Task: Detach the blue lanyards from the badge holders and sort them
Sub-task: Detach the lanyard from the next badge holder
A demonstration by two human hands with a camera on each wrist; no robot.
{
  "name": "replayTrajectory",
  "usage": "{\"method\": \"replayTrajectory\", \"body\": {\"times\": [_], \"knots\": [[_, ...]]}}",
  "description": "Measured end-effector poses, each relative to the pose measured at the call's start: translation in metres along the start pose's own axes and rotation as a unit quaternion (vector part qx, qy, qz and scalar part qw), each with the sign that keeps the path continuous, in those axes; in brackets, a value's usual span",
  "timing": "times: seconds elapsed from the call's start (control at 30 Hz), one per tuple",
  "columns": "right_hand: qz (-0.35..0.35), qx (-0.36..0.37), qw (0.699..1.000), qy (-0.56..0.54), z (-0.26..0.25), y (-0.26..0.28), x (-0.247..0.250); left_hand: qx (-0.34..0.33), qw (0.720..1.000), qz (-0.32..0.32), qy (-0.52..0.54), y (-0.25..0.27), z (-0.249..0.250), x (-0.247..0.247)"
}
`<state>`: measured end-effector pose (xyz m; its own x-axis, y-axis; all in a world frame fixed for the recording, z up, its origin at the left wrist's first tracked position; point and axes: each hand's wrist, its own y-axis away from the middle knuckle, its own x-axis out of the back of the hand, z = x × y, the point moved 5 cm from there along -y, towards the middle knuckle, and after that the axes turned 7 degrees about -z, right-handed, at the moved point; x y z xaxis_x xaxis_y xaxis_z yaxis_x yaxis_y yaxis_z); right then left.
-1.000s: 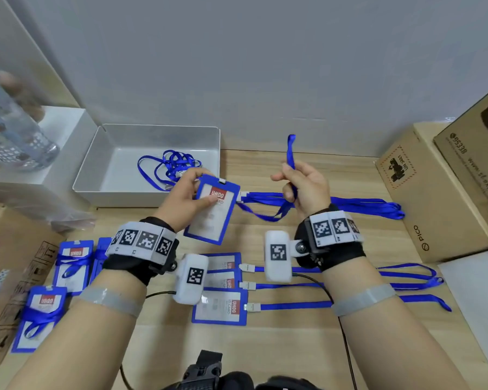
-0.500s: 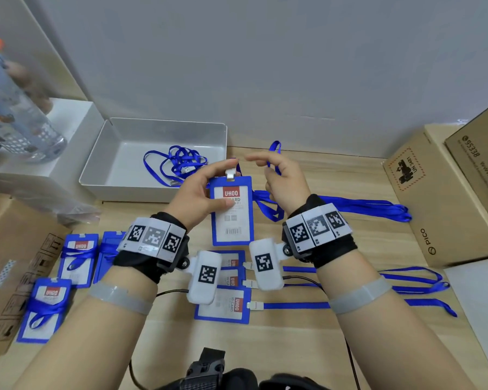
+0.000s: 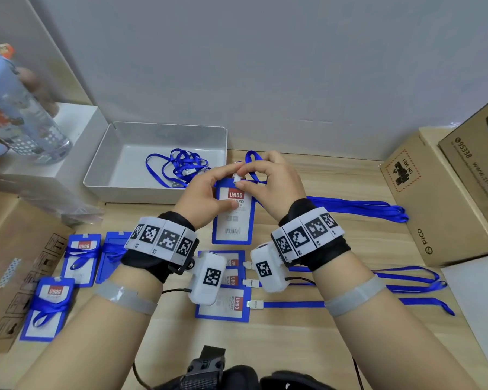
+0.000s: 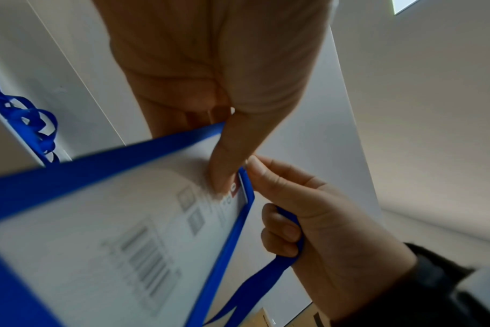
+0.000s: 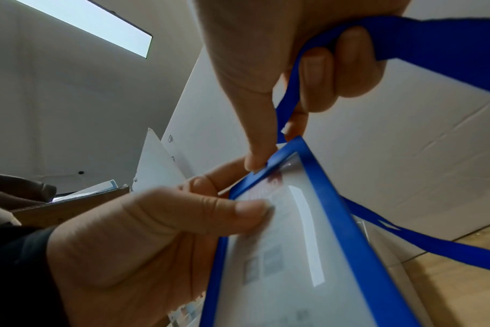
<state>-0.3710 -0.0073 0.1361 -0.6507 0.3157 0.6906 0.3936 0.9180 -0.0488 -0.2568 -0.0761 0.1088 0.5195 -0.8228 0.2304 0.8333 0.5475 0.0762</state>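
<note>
A blue-framed badge holder (image 3: 233, 220) is held upright above the table. My left hand (image 3: 209, 192) grips its upper part, thumb on the front face (image 4: 221, 168). My right hand (image 3: 268, 178) pinches the white clip (image 3: 236, 179) at the holder's top edge with thumb and forefinger, and its other fingers are curled round the blue lanyard strap (image 5: 294, 88). The strap (image 3: 358, 208) trails away to the right over the table. The same holder fills the left wrist view (image 4: 112, 232) and shows in the right wrist view (image 5: 308, 243).
A grey tray (image 3: 119, 164) at the back holds loose blue lanyards (image 3: 181, 164). Three badge holders with lanyards (image 3: 228, 305) lie under my wrists, straps running right. Several holders wrapped in straps (image 3: 81, 257) lie at left. Cardboard boxes (image 3: 445, 198) stand right and left; a bottle (image 3: 20, 114) stands far left.
The holder has turned upright and the two hands have come together at its top. My right hand moved left from holding the strap up to pinching the clip.
</note>
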Motion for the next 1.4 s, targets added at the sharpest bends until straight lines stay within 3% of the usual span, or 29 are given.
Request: {"method": "replayTrajectory", "body": {"times": [0.2,0.37,0.7,0.97,1.1,1.23,1.4], "knots": [[-0.002,-0.010,1.000,0.022,-0.003,0.003,-0.003,0.006,1.000,-0.002,-0.007,0.004,0.002,0.001],[-0.008,-0.037,0.998,-0.046,0.000,0.002,-0.007,0.011,1.000,0.003,0.002,0.008,0.001,-0.002],[-0.074,-0.063,0.995,0.004,0.004,0.005,-0.015,0.029,0.999,-0.015,0.015,0.010,-0.002,-0.011],[-0.082,-0.041,0.996,0.005,0.004,0.008,-0.023,0.020,1.000,0.011,-0.017,0.009,-0.003,-0.005],[-0.068,-0.027,0.994,-0.087,0.005,0.012,-0.023,0.002,0.999,0.007,-0.053,0.009,-0.001,-0.001],[-0.021,-0.045,0.973,-0.227,0.010,0.006,-0.014,0.005,0.999,0.000,-0.054,0.011,-0.003,-0.001],[-0.037,-0.063,0.959,-0.275,0.011,0.003,-0.010,0.002,0.997,-0.013,-0.074,0.010,-0.003,0.000]]}}
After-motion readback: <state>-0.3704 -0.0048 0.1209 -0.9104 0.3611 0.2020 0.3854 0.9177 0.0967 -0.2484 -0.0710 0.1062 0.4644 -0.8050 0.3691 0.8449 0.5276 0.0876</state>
